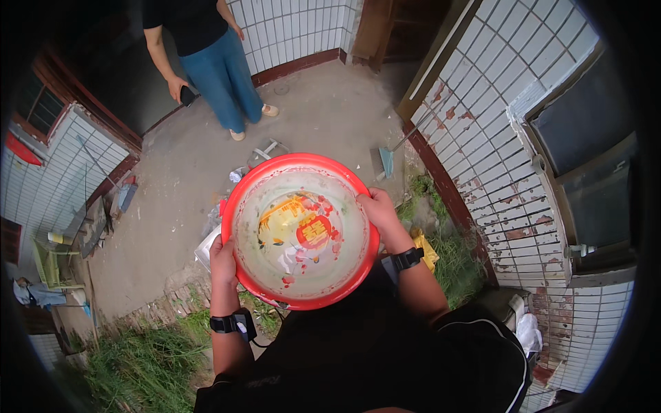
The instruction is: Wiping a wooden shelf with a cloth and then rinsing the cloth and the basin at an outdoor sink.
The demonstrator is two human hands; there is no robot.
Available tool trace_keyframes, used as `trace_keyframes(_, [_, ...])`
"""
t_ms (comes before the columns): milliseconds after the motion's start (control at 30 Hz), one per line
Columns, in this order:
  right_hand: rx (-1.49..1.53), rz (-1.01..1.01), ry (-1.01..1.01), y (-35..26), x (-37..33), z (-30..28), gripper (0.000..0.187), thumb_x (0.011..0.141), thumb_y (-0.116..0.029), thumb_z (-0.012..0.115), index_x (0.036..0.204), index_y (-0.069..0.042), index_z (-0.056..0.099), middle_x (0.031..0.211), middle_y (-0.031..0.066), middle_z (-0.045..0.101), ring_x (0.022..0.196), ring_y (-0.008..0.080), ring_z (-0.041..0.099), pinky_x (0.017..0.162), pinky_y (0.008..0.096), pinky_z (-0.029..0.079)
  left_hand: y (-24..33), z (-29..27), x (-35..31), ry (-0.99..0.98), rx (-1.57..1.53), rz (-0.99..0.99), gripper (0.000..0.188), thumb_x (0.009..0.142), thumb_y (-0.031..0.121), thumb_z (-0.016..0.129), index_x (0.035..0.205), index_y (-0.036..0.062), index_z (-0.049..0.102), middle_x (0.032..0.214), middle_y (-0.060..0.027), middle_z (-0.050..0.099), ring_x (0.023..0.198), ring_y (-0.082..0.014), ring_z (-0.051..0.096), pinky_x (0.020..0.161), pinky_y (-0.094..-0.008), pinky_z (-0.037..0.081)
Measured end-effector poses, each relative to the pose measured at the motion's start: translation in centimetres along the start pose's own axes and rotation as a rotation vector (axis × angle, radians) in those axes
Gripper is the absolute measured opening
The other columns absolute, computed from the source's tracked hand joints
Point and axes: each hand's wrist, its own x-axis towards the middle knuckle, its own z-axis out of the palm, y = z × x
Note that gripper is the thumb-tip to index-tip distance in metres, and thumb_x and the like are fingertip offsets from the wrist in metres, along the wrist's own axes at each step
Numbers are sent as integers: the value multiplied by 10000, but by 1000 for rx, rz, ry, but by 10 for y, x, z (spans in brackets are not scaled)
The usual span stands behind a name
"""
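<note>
A round plastic washbasin with a red rim and a pale inside is held up in front of my body. Its bottom carries a red and yellow printed pattern, and there seems to be some water in it. My left hand grips the rim at the left, thumb on top and fingers hidden beneath. On the right side my right hand holds the rim in the same way, its thumb over the edge. Each wrist wears a black strap.
Beyond the basin a person stands on the concrete floor, a dark object in one hand. A dustpan lies by the tiled wall. Grass grows at lower left, and a small stool stands just past the basin.
</note>
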Motion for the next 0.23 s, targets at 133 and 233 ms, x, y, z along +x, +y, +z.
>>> trace_keyframes(133, [-207, -108, 78, -16, 119, -15, 234, 815, -226, 674, 864, 3, 691, 679, 130, 648, 626, 220, 651, 606, 374, 504, 37, 65, 89, 64, 26, 4, 172, 1003, 109, 522, 1080, 19, 647, 989, -74, 705, 833, -138, 665, 756, -280, 537])
trace_keyframes(233, [-337, -78, 48, -57, 185, -32, 239, 834, -225, 651, 867, 8, 689, 708, 139, 679, 624, 265, 650, 617, 374, 507, 65, 115, 143, 114, 75, 7, 173, 991, 95, 547, 1099, 18, 658, 1064, -104, 707, 937, -167, 676, 862, -299, 537])
